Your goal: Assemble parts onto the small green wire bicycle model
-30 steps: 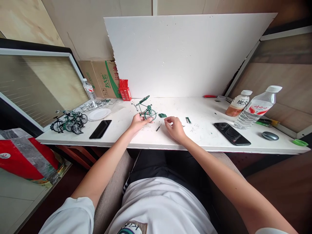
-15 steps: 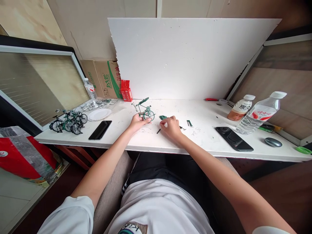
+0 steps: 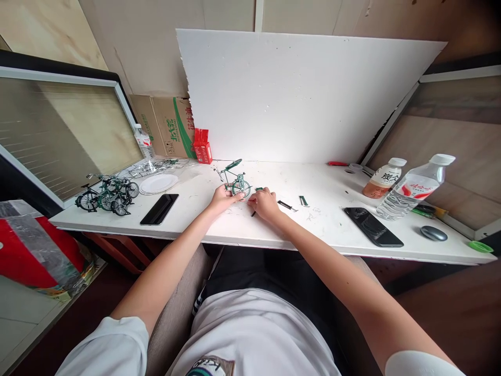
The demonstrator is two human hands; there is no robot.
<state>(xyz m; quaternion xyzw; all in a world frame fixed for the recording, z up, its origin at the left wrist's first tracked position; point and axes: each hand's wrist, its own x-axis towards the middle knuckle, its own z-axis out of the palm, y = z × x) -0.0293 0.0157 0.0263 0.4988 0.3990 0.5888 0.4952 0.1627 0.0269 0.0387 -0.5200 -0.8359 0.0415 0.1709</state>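
A small green model bicycle (image 3: 236, 178) stands on the white table (image 3: 336, 230) in front of me. My left hand (image 3: 223, 198) grips its rear wheel from below. My right hand (image 3: 265, 202) sits just right of the wheel with its fingers curled over a small green part (image 3: 259, 189); only a sliver of that part shows. A thin dark tool (image 3: 287, 206) lies right of my right hand, and a small green strip (image 3: 302, 200) lies beyond it.
Several finished green model bicycles (image 3: 105, 192) stand at the table's left end beside a white plate (image 3: 158, 183) and a black phone (image 3: 159, 208). A second phone (image 3: 373, 226), two bottles (image 3: 410, 186), a mouse (image 3: 431, 233) and a green lid (image 3: 480, 246) occupy the right side. A white foam board (image 3: 305, 94) leans behind.
My right hand has moved left across the table, from beside the dark tool to the small green part next to the bicycle's wheel. My left hand has stayed on the bicycle.
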